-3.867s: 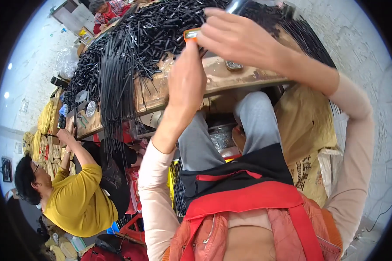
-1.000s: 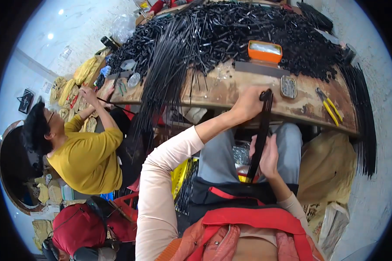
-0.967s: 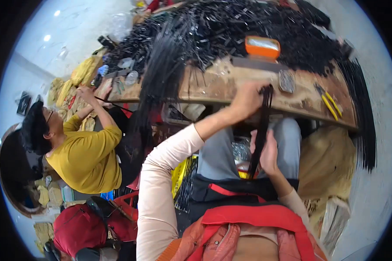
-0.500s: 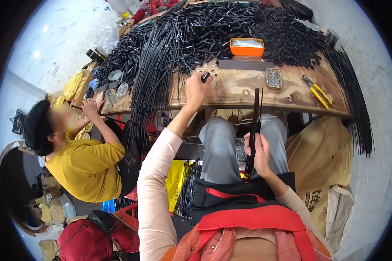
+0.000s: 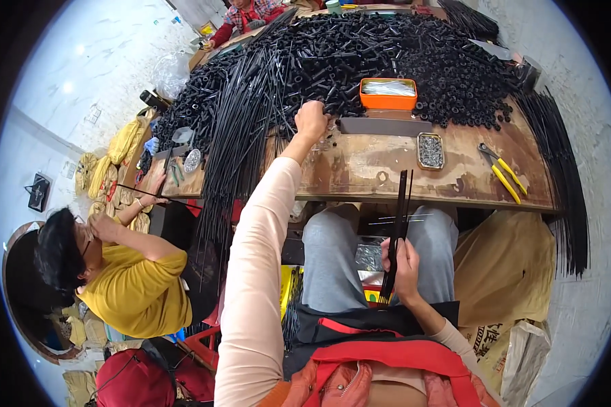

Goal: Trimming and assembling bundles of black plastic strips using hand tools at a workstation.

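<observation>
My left hand (image 5: 312, 119) reaches over the table to the near edge of a heap of short black tubes (image 5: 332, 61). Its fingers are curled down and mostly hidden, and what they hold is out of sight. My right hand (image 5: 405, 266) is closed around a bundle of thin black rods (image 5: 401, 214), held upright over my lap. A few thin pale rods (image 5: 421, 217) lie crosswise behind the bundle. Beyond my left hand, to its right, stands an orange box (image 5: 389, 102) of white sticks, with a flat grey strip (image 5: 385, 127) in front of it.
A small tray (image 5: 430, 163) of metal bits and yellow-handled pliers (image 5: 506, 178) lie on the wooden table (image 5: 360, 163). Long black rods (image 5: 227, 169) hang over the front edge at left; more rods (image 5: 567, 190) hang at right. A person in yellow (image 5: 139, 288) sits at left, another person (image 5: 244, 19) across.
My left hand has moved away from me to the heap; the short black piece in its fingers no longer shows. The person in yellow has raised a hand to the face.
</observation>
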The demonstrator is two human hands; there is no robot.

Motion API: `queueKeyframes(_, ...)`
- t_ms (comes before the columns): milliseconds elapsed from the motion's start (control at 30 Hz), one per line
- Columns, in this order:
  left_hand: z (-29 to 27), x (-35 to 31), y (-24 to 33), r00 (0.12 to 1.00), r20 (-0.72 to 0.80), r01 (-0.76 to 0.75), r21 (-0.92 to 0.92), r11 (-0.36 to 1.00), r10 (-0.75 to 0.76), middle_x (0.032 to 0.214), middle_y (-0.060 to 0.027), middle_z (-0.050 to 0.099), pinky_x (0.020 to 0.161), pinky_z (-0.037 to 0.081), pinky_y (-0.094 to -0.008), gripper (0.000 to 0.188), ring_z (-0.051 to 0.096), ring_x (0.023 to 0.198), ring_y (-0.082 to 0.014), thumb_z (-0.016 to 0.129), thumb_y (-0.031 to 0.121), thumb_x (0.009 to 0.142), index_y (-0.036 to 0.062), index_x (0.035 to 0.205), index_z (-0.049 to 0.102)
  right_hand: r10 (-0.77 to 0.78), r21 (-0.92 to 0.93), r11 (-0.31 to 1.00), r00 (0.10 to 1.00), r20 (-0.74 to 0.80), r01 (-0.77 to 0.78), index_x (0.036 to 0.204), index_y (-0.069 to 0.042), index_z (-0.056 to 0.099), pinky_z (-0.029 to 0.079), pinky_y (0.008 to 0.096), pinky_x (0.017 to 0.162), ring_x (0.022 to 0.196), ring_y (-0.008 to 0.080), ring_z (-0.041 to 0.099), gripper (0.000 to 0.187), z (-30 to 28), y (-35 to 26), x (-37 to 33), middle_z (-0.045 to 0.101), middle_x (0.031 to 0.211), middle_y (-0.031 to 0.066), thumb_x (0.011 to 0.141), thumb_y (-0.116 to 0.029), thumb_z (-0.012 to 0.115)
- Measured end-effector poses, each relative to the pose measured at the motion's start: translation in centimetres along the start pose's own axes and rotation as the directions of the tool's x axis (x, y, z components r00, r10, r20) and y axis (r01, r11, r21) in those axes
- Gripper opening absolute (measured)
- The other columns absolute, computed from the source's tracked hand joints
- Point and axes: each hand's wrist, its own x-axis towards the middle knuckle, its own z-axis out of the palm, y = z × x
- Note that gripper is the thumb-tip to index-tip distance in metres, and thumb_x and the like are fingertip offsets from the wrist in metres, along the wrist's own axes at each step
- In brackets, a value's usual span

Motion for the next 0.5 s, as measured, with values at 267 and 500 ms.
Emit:
queueKeyframes(267,-5.0,-6.9,2.7,0.88,0.475,0.46,-0.861,0.218,0.017,0.098,-0.0198,0.068,0.071,0.06,-0.0312,0.026,0.07,0.086,-0.0271,0.058,0.012,0.092,-0.0106,0.105,0.057,-0.021,0.025,0.999,1.0,0.012,0.021,0.098,-0.001,0.055,0.036,0.0223,0.052,0.057,0.0068,0.044,0.036,0.3,-0.3,-0.4,0.05,0.069,0.001,0.104,-0.03,0.035)
queueKeyframes(500,-4.9,-11.5,3.9,0.787,0.615,0.612,-0.768,-0.191,0.048,0.109,-0.0225,0.062,0.076,0.061,-0.0358,0.025,0.068,0.092,-0.0317,0.06,0.009,0.093,-0.0044,0.113,0.053,-0.044,0.062,0.997,0.999,0.02,0.043,0.102,0.001,0.056,0.038,0.0222,0.053,0.058,0.0083,0.047,0.049,0.8,-0.1,-1.5,0.053,0.073,0.0027,0.104,-0.041,0.032)
